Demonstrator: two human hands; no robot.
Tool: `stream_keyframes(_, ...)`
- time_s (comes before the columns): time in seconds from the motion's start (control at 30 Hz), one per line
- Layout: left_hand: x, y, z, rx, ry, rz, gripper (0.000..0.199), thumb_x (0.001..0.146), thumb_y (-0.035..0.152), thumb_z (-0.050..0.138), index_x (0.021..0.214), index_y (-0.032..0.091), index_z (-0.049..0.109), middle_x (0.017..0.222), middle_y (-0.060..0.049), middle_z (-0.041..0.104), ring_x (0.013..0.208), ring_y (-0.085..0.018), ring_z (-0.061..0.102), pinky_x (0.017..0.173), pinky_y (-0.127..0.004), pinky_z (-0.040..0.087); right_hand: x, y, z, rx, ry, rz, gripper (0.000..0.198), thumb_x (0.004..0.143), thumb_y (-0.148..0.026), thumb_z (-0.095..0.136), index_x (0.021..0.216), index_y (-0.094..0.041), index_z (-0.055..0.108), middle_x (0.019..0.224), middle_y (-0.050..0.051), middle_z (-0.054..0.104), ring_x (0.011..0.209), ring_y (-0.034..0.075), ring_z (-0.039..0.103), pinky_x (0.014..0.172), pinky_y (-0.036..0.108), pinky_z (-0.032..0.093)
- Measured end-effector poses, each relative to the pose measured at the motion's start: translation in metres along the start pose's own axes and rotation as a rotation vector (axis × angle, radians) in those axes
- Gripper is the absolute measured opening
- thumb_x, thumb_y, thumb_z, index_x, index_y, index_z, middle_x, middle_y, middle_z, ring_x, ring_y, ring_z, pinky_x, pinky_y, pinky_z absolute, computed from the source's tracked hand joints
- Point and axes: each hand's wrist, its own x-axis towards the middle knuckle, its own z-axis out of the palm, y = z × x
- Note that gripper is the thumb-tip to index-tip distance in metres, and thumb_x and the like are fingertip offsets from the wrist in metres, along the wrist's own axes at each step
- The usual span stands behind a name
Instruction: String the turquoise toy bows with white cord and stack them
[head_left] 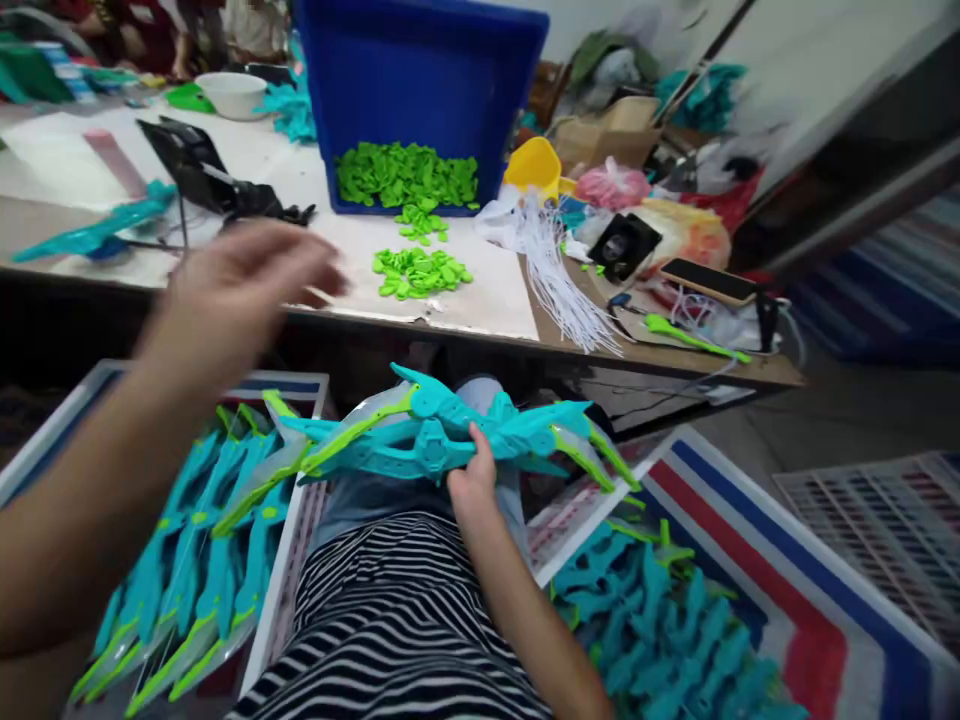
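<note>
Across my lap lies a turquoise plastic toy bow [405, 450] with lime-green tips and clear parts. My right hand [476, 475] is closed around its middle, thumb on top. Its parts overlap, so I cannot tell whether it is one bow or two. My left hand [255, 270] is raised over the table's front edge, blurred by motion. Its fingers are stretched forward, with nothing visible in them. Right of it on the table sits a small heap of lime-green plastic pieces [420, 272]. More green pieces [405, 172] spill from a tipped blue bin [427, 70].
Left of my legs, a crate [289, 590] holds several similar bows. Another crate [757, 530] on the right holds turquoise parts. On the table [495, 300] lie white strings [562, 270], a phone [709, 280], a black stand [195, 165] and a white bowl [232, 95]. People are at the back left.
</note>
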Motion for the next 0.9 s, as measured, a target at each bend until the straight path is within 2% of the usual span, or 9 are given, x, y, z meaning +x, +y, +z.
stream_keyframes(0.07,-0.007,-0.001,0.052,0.121,-0.472,0.074,0.029,0.088,0.034,0.051,0.101,0.014,0.067,0.095,-0.002,0.070,0.088,-0.014,0.064,0.082,-0.028,0.049,-0.003,0.019,0.011,-0.016,0.023,0.031,0.037,0.062,-0.024,0.074,0.097,-0.019,0.064,0.089,-0.001,0.073,0.087,0.020,0.068,0.081,0.035,0.058)
stream_keyframes(0.2,-0.020,-0.031,0.142,0.573,-0.959,0.065,0.041,0.089,0.036,0.052,0.123,0.014,0.058,0.122,-0.012,0.063,0.115,-0.025,0.057,0.095,-0.036,0.043,-0.010,0.017,0.009,-0.050,-0.075,0.098,0.037,0.067,-0.030,0.071,0.102,-0.019,0.065,0.098,0.000,0.072,0.096,0.020,0.066,0.087,0.035,0.055)
stream_keyframes(0.33,-0.038,-0.046,0.169,0.732,-1.236,0.061,0.042,0.095,0.038,0.036,0.110,0.013,0.067,0.110,-0.015,0.068,0.100,-0.025,0.064,0.082,-0.031,0.047,-0.044,0.005,-0.016,-0.022,-0.119,0.236,0.039,0.070,-0.036,0.072,0.105,-0.022,0.065,0.103,0.001,0.071,0.101,0.023,0.065,0.092,0.040,0.053)
stream_keyframes(0.43,-0.049,-0.046,0.168,0.680,-1.410,0.131,0.036,0.091,0.040,0.045,0.092,0.016,0.073,0.094,-0.011,0.072,0.086,-0.022,0.066,0.071,-0.027,0.046,-0.074,-0.006,-0.040,-0.012,-0.206,0.370,0.048,0.071,-0.045,0.074,0.113,-0.025,0.063,0.117,0.003,0.067,0.112,0.024,0.060,0.097,0.044,0.049)
stream_keyframes(0.53,-0.058,-0.050,0.171,0.721,-1.422,0.092,0.034,0.086,0.044,0.053,0.088,0.015,0.072,0.088,-0.010,0.072,0.082,-0.023,0.066,0.068,-0.028,0.046,-0.088,-0.020,-0.062,-0.048,-0.237,0.495,0.051,0.072,-0.053,0.073,0.114,-0.025,0.062,0.125,0.004,0.062,0.119,0.023,0.056,0.102,0.044,0.045)
stream_keyframes(0.67,-0.076,-0.061,0.174,0.800,-1.175,0.029,0.044,0.085,0.046,0.055,0.112,0.012,0.061,0.102,-0.015,0.069,0.094,-0.028,0.065,0.073,-0.032,0.048,-0.096,-0.054,-0.095,-0.223,-0.294,0.634,0.055,0.069,-0.064,0.069,0.094,-0.015,0.069,0.115,0.013,0.066,0.110,0.023,0.061,0.101,0.037,0.045)
stream_keyframes(0.73,-0.088,-0.064,0.170,0.806,-1.113,0.035,0.046,0.086,0.045,0.056,0.117,0.012,0.057,0.109,-0.016,0.066,0.100,-0.029,0.063,0.076,-0.033,0.049,-0.105,-0.080,-0.103,-0.441,-0.420,0.625,0.055,0.071,-0.064,0.068,0.087,-0.011,0.070,0.102,0.015,0.069,0.097,0.023,0.066,0.092,0.036,0.050)
stream_keyframes(0.8,-0.098,-0.062,0.167,0.815,-1.071,0.020,0.041,0.088,0.042,0.054,0.116,0.012,0.058,0.112,-0.016,0.063,0.104,-0.029,0.061,0.079,-0.034,0.049,-0.111,-0.106,-0.095,-0.733,-0.632,0.410,0.046,0.078,-0.058,0.064,0.084,-0.013,0.071,0.090,0.012,0.071,0.085,0.021,0.067,0.081,0.034,0.052)
stream_keyframes(0.9,-0.107,-0.056,0.168,0.817,-1.024,-0.057,0.032,0.091,0.036,0.049,0.110,0.014,0.062,0.107,-0.016,0.064,0.100,-0.028,0.063,0.077,-0.034,0.049,-0.096,-0.134,-0.053,-1.083,-0.894,-0.281,0.031,0.092,-0.042,0.051,0.086,-0.018,0.070,0.088,0.007,0.070,0.084,0.019,0.064,0.080,0.032,0.050)
